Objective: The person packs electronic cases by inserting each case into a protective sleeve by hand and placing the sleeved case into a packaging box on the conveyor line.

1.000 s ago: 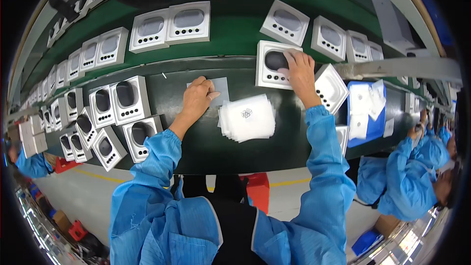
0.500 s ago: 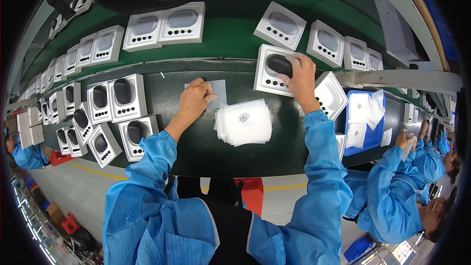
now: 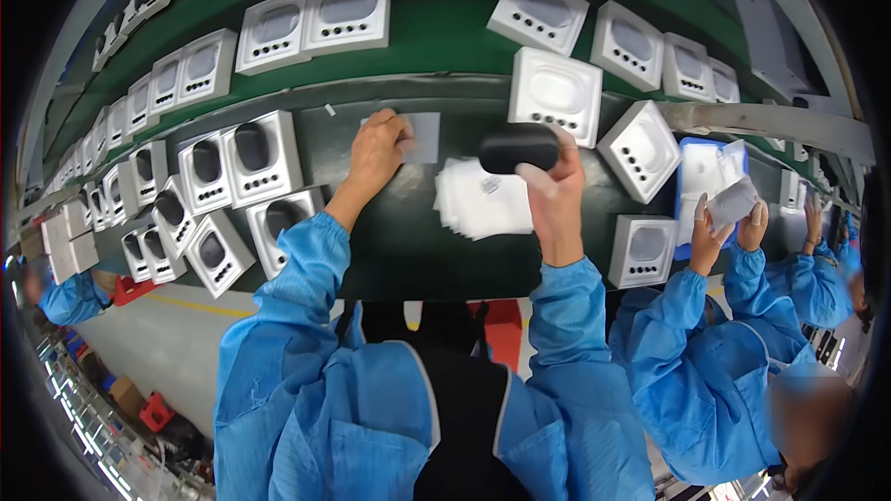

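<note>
My right hand (image 3: 555, 187) grips a smooth black oval case (image 3: 516, 149) with thumb and fingers, raised over the stack of translucent bags (image 3: 478, 201). Beyond it stands a white box (image 3: 557, 93) whose oval hollow is bare, with several small black round pieces in a row along its near side. Further left, my left hand (image 3: 379, 146) is closed, its curled fingers at the left edge of a single translucent sheet (image 3: 424, 137) lying flat on the dark table. Its fingertips are partly hidden.
White boxes holding black cases (image 3: 263, 158) crowd the left. More boxes (image 3: 348, 14) line the green shelf beyond. To the right are a box with a bare hollow (image 3: 640, 150), a covered box (image 3: 643, 250), a blue tray (image 3: 685, 195) and a co-worker's hands (image 3: 729, 227).
My right hand has lifted the black case out of the white box and brought it nearer and over the bags. My left hand stays by the sheet. A co-worker now holds up a translucent bag.
</note>
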Demonstrator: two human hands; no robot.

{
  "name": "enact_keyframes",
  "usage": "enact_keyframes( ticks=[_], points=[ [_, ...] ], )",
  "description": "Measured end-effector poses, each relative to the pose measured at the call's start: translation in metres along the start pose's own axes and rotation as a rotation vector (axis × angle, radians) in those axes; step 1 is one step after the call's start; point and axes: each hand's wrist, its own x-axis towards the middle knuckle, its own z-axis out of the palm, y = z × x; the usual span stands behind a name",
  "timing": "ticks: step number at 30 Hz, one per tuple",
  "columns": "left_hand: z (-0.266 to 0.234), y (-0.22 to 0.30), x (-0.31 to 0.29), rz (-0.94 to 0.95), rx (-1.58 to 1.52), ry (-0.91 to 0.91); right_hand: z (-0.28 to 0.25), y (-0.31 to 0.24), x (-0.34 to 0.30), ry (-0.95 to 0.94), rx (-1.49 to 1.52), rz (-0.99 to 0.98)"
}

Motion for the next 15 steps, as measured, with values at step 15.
enact_keyframes(
  ticks=[15],
  points=[
    [0.035,0.003,0.009,-0.192,0.109,0.199,0.015,0.029,-0.010,0.050,0.338,0.467]
  ],
)
